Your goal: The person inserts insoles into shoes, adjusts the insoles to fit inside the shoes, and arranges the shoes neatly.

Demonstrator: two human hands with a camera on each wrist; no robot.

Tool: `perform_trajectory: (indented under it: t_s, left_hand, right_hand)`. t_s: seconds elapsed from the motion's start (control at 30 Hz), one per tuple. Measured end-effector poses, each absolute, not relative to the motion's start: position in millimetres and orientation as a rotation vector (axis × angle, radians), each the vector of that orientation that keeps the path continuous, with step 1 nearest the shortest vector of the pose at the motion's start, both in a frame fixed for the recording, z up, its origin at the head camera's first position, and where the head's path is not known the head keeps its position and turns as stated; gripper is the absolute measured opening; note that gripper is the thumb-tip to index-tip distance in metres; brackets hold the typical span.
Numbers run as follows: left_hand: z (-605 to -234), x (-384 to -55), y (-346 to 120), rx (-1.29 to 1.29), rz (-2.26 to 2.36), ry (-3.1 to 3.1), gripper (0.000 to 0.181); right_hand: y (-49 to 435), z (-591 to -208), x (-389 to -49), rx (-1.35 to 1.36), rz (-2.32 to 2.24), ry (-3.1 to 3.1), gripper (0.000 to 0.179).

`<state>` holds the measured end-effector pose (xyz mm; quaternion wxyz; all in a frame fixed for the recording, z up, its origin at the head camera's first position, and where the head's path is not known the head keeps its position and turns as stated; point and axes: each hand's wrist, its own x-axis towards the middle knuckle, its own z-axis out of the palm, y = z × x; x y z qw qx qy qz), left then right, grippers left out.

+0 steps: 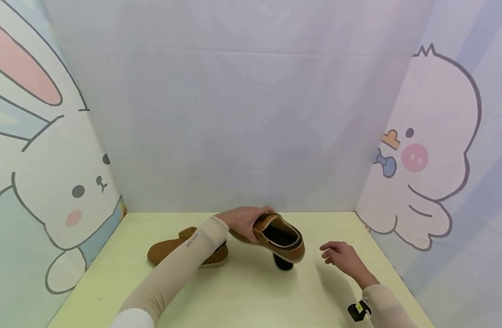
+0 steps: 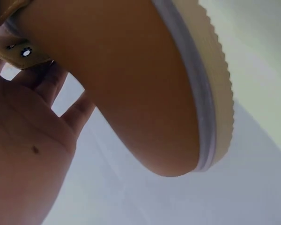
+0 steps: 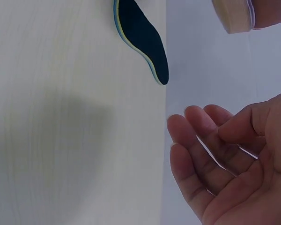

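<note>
My left hand [image 1: 243, 222] grips a brown lace-up shoe [image 1: 275, 248] by its upper, holding it tilted above the table with the dark opening facing me. In the left wrist view the shoe's smooth brown toe [image 2: 126, 84] and ridged pale sole [image 2: 220, 93] fill the middle, beside the hand. Under the held shoe lies a black insole [image 1: 283, 263], partly hidden; the right wrist view shows its blue and yellow edge. My right hand [image 1: 342, 258] hovers right of the shoe, fingers loosely bent, holding nothing. A second brown shoe [image 1: 164, 253] lies left, partly behind my left sleeve.
The pale yellow table [image 1: 242, 296] ends at a grey-white back wall [image 1: 234, 127]. Side panels carry a cartoon rabbit [image 1: 50, 182] on the left and a cartoon chick [image 1: 435, 123] on the right. A small black device [image 1: 358, 311] sits at my right wrist.
</note>
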<state>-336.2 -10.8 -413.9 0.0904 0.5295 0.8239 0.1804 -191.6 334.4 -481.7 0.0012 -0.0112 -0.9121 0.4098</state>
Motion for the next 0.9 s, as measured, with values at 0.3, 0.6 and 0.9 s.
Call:
perform_trajectory:
  t_s: [0.3,0.6,0.9]
  left_hand:
    - [-386.6,-363.4,-73.6,1.351,0.579,2.653,0.093]
    - [-385.0,-390.7,-134.5,1.185,0.677,2.722,0.093]
    - [-415.3,-410.1,-184.3,1.04,0.686,2.78,0.097]
  right_hand:
    - [329.7,-487.8,-194.3,-0.005,1.303,-2.857,0.023]
    - [327.5,-490.6,-194.2,0.004,1.279,-2.855,0.024]
    - [322.1,-495.5,-191.3,-0.017,1.297,-2.848,0.023]
